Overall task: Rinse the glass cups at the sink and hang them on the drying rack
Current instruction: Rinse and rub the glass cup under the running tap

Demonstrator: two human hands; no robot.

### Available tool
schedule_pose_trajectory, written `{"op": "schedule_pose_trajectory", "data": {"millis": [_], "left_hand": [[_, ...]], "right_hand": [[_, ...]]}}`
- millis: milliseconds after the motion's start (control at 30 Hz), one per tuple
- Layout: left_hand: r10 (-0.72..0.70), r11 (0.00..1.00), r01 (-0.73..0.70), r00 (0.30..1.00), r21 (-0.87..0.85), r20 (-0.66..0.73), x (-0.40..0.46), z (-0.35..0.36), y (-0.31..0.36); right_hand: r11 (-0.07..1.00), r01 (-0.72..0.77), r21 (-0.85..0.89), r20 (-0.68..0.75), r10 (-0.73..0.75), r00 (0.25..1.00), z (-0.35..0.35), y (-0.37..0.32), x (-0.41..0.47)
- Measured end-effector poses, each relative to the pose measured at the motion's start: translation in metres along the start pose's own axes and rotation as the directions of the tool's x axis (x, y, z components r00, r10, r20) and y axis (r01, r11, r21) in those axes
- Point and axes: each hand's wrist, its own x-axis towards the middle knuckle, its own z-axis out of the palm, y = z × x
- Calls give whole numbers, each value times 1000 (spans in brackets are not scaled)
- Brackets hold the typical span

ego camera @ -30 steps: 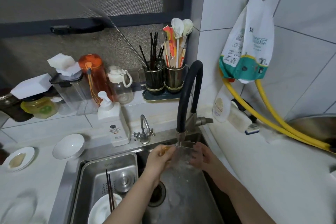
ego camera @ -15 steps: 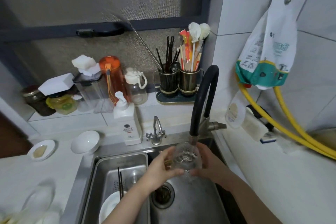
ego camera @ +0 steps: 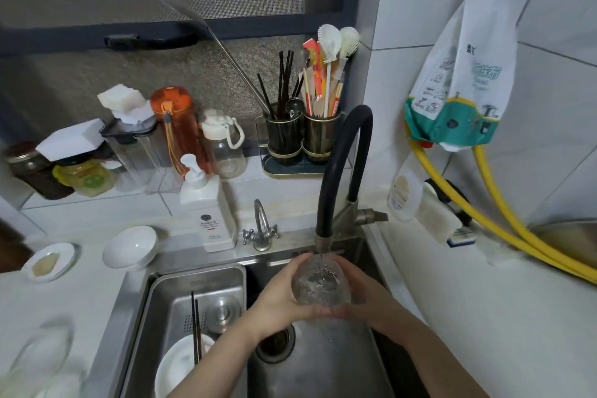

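A clear glass cup (ego camera: 319, 279) sits under the black faucet (ego camera: 336, 171), with a thin stream of water falling into it. My left hand (ego camera: 279, 296) wraps its left side and my right hand (ego camera: 360, 289) cups its right side and base, over the steel sink (ego camera: 323, 362). No drying rack can be made out in the view. More blurred glassware (ego camera: 35, 362) shows at the bottom left on the counter.
A steel basket (ego camera: 181, 294) in the left of the sink holds a white plate (ego camera: 181, 365), chopsticks and a lid. A soap dispenser (ego camera: 210, 207), white bowl (ego camera: 130, 245), small dish (ego camera: 48, 263), bottles, utensil holders (ego camera: 303, 136) and yellow hoses (ego camera: 484, 233) ring the sink.
The cup has turned in my hands and now sits more upright under the stream, held from both sides. The view has shifted, so everything sits further right and lower in frame.
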Motion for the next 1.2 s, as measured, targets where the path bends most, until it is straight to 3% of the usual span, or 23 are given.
{"op": "schedule_pose_trajectory", "data": {"millis": [167,267,400,533,633,800,933,1067,1200], "left_hand": [[-6,999,0,990,-39,-143,1,9,5],[6,1000,-11,980,-23,-199,4,12,9],[36,999,-27,972,43,-234,10,15,15],[31,999,-20,970,50,-241,13,19,18],[44,995,-21,971,96,-234,15,21,20],[48,987,-11,971,161,-233,22,23,23],[43,987,-4,970,162,-240,26,25,24],[47,986,-7,968,164,-245,26,24,23],[62,988,-28,971,149,-229,25,25,23]], "right_hand": [[999,-51,6,40,51,998,-19,16,9],[988,-151,18,-152,152,977,-39,23,17],[964,-174,-200,-339,98,936,-65,18,37],[931,-223,-289,-425,84,901,-95,47,72],[933,-277,-231,-426,159,890,-115,85,98],[944,-298,-144,-504,190,843,-119,66,105],[847,-395,-356,-606,113,787,-127,62,108],[797,-459,-392,-650,113,751,-127,65,111],[816,-416,-400,-652,66,755,-118,63,111]]}}
